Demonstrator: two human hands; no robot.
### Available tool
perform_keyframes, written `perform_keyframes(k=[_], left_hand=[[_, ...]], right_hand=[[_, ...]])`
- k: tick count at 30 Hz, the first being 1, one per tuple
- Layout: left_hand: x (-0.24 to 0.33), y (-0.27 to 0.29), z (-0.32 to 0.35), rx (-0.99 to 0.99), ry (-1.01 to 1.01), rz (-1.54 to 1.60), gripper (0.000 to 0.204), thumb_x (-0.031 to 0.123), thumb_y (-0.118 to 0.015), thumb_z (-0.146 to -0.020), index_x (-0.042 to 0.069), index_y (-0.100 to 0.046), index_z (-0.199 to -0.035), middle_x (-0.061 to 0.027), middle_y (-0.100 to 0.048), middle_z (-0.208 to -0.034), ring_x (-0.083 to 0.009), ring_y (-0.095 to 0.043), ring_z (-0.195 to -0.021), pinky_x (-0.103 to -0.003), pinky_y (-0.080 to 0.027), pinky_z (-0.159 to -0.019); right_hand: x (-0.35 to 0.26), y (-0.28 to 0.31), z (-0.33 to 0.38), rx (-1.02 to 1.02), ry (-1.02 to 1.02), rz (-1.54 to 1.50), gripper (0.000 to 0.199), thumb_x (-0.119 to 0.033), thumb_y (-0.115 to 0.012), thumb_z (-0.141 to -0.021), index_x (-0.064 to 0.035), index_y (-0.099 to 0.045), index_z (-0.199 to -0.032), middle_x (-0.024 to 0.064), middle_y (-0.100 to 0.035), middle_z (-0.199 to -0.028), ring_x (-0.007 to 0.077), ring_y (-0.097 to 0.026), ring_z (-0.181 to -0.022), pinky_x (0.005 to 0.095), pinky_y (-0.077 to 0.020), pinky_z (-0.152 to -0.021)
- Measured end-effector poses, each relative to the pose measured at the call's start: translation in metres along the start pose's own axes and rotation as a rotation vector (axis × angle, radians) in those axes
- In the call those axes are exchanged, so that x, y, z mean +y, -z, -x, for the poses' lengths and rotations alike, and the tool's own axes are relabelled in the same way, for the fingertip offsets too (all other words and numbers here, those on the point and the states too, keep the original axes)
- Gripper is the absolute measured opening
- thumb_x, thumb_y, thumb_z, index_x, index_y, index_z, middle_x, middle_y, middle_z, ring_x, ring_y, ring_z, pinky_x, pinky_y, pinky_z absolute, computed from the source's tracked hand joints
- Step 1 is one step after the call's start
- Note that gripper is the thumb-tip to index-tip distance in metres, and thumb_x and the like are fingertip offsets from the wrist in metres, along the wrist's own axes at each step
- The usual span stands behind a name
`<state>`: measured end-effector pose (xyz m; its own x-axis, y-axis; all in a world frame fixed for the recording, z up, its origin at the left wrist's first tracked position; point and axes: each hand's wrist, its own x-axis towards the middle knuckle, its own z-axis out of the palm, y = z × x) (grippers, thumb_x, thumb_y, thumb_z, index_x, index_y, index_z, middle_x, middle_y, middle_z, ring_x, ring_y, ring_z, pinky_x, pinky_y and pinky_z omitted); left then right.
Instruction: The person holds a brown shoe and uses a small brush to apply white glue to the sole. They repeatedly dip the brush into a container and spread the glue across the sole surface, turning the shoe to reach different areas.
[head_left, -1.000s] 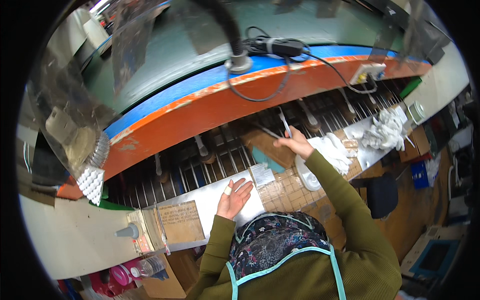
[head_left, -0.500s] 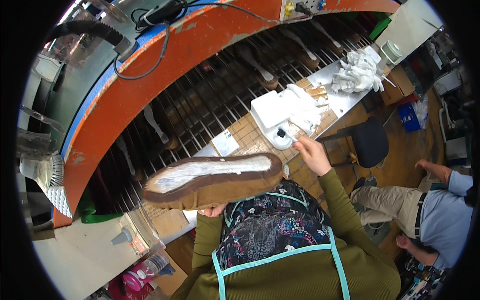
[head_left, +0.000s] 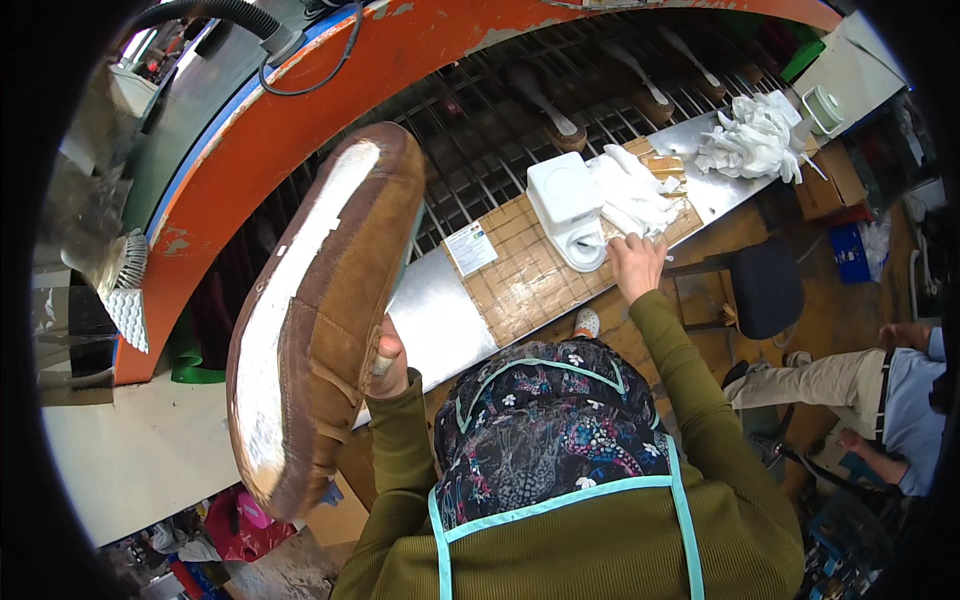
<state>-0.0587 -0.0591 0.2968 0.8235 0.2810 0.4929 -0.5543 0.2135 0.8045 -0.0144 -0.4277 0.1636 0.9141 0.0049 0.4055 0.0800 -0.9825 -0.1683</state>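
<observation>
Left hand (head_left: 392, 362) grips the shoe (head_left: 335, 320) by its side, up at the left, white-streaked sole (head_left: 268, 330) toward the camera; right hand (head_left: 637, 264), fingers bunched, is beside the white tub (head_left: 565, 190), its grip hard to tell

We see metal ledge (head_left: 432, 312): brown gridded sheet (head_left: 515, 288) mid-length (reaches near edge), crumpled white cloths (head_left: 750, 140) toward right end.
</observation>
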Motion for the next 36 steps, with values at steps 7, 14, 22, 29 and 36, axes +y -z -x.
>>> perform_keyframes(k=[7, 14, 22, 29, 36], left_hand=[[0.009, -0.012, 0.001, 0.046, -0.184, -0.225, 0.076, 0.028, -0.081, -0.073, 0.014, -0.044, -0.138, -0.0069, -0.043, -0.142, -0.028, -0.039, -0.132, -0.047, -0.03, -0.111], [0.001, -0.03, 0.002, -0.027, -0.255, -0.35, 0.072, 0.026, -0.074, -0.08, 0.018, -0.036, -0.141, -0.0147, -0.033, -0.147, -0.0354, -0.034, -0.136, -0.049, -0.037, -0.109], [-0.037, -0.059, -0.033, -0.131, -0.721, -0.441, 0.071, 0.021, -0.07, -0.086, 0.023, -0.028, -0.143, -0.0226, -0.024, -0.152, -0.0428, -0.029, -0.139, -0.052, -0.041, -0.108], [-0.029, -0.069, -0.054, -0.092, -0.933, -0.617, 0.046, 0.011, -0.056, -0.094, 0.022, -0.038, -0.135, -0.0171, -0.043, -0.144, -0.0496, -0.038, -0.132, -0.057, -0.034, -0.11], [-0.011, -0.071, -0.038, -0.162, -0.698, -0.543, 0.039, 0.019, -0.051, -0.097, 0.021, -0.042, -0.135, -0.0165, -0.043, -0.144, -0.0512, -0.039, -0.131, -0.062, -0.027, -0.11]], right_hand=[[0.014, 0.001, 0.004, -0.156, -0.106, -0.083, 0.014, -0.026, -0.066, -0.085, -0.0129, -0.068, -0.081, 0.0072, -0.065, -0.075, 0.0286, -0.061, -0.074, 0.0444, -0.0349, -0.078], [0.038, -0.001, 0.007, -0.63, -0.624, -0.952, 0.023, -0.026, -0.064, -0.09, -0.0032, -0.07, -0.087, 0.0041, -0.064, -0.068, 0.0125, -0.06, -0.064, 0.0294, -0.0449, -0.056], [-0.058, 0.148, -0.047, -0.029, -0.096, -1.114, 0.014, -0.007, -0.072, -0.084, 0.0002, -0.07, -0.096, 0.0043, -0.065, -0.08, 0.0101, -0.059, -0.077, 0.0229, -0.0469, -0.071], [-0.13, 0.235, -0.047, 0.114, 0.206, -1.253, 0.023, 0.003, -0.072, -0.08, -0.0041, -0.073, -0.101, 0.006, -0.056, -0.1, 0.0148, -0.058, -0.086, 0.025, -0.0484, -0.072], [-0.154, 0.217, -0.059, 0.033, 0.163, -1.367, 0.021, 0.0, -0.071, -0.082, -0.0034, -0.073, -0.102, 0.0051, -0.055, -0.098, 0.0147, -0.055, -0.091, 0.0264, -0.0466, -0.079]])
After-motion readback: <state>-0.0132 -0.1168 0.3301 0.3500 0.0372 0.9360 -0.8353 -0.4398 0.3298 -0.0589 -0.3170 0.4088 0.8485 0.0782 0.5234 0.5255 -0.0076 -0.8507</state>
